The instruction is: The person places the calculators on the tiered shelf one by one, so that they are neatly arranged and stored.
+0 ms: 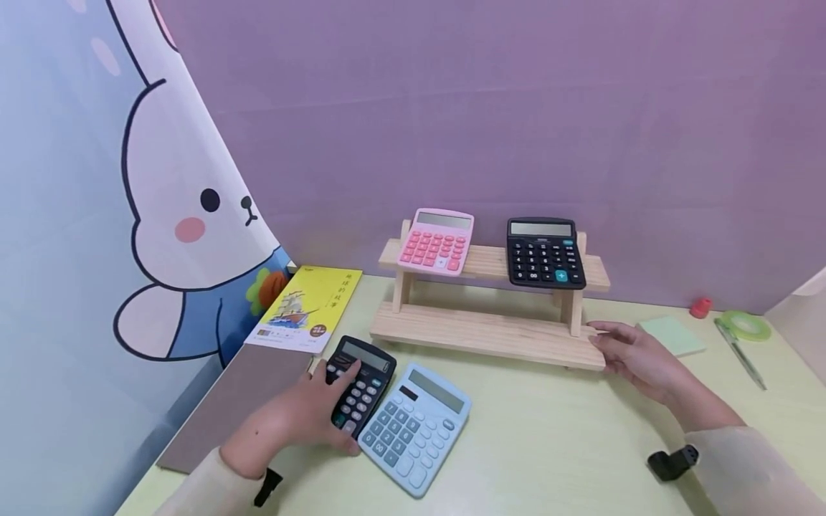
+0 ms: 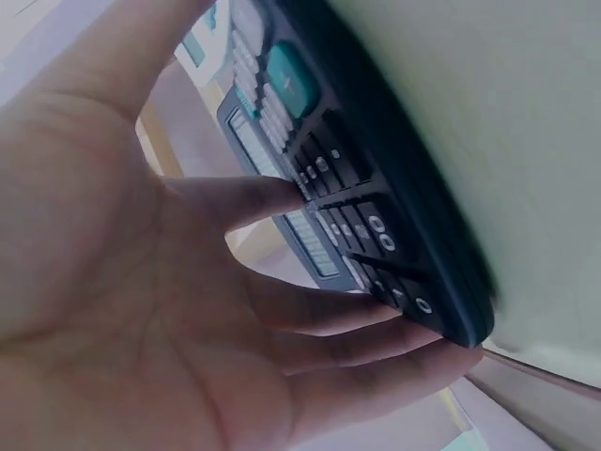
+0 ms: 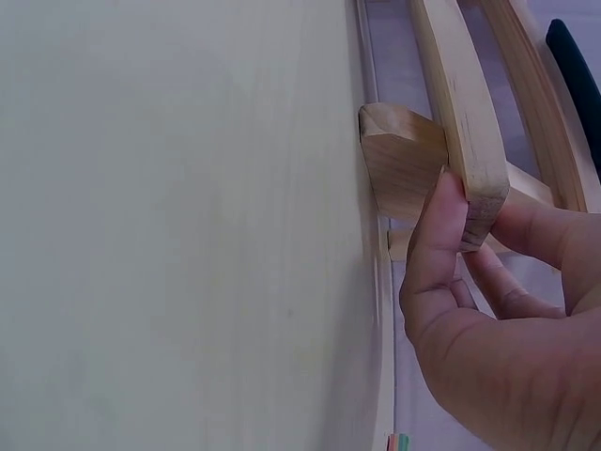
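Person, two bare hands: left hand (image 1: 293, 419), right hand (image 1: 635, 351). Cream long sleeves (image 1: 748, 466) on both arms. Black strap-mounted camera units at each wrist (image 1: 673, 462). No rings or gloves visible.

Calculator (image 2: 376, 188) blurred, cut off.

You had bare table (image 1: 555, 437) at six o'clock of the shelf (image 1: 484, 333); the blue calculator (image 1: 413, 426) blocked seven o'clock.

Head view looks down across the table (image 1: 548, 444); both wrist views sit close at table level.
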Demonstrator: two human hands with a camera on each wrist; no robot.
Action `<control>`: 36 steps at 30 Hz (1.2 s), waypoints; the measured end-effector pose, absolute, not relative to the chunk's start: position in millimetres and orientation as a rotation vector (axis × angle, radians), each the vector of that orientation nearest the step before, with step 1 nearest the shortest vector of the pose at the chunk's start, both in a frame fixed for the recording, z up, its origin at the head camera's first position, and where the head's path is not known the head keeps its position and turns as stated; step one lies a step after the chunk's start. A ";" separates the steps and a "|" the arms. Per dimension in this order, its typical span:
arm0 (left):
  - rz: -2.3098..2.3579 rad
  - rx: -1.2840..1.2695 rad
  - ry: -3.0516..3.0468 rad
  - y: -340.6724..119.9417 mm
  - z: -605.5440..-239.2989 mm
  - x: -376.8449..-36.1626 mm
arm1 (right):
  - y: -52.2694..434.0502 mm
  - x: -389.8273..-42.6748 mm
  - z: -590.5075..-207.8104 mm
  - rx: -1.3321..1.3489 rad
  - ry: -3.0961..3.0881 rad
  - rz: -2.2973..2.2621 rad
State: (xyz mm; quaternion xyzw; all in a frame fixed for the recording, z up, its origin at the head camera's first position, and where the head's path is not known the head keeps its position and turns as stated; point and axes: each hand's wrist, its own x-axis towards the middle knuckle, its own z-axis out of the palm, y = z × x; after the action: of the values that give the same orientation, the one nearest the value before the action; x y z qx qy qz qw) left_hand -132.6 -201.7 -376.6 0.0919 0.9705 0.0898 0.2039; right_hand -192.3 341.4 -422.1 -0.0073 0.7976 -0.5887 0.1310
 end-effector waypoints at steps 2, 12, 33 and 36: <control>0.267 0.263 2.716 -201.9 -378.3 -132.9 | 341.8 -192.1 -421.9 -0.020 2.311 -1.723; 0.286 0.251 2.837 -201.5 -380.1 -140.0 | 341.2 -190.4 -423.6 -0.029 2.313 -1.727; 0.256 0.627 2.857 -84.0 -331.3 -186.1 | 334.1 -190.7 -417.5 0.002 2.340 -1.704; 0.201 0.706 2.847 -63.2 -334.0 -194.8 | 335.2 -189.9 -417.6 0.004 2.340 -1.707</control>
State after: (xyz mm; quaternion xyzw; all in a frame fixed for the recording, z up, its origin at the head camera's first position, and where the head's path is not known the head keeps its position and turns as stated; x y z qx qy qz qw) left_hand -194.8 -63.2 -334.0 0.2390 0.9634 0.0679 0.1008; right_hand -189.9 335.2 -417.6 0.0014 0.8018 -0.5850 0.1223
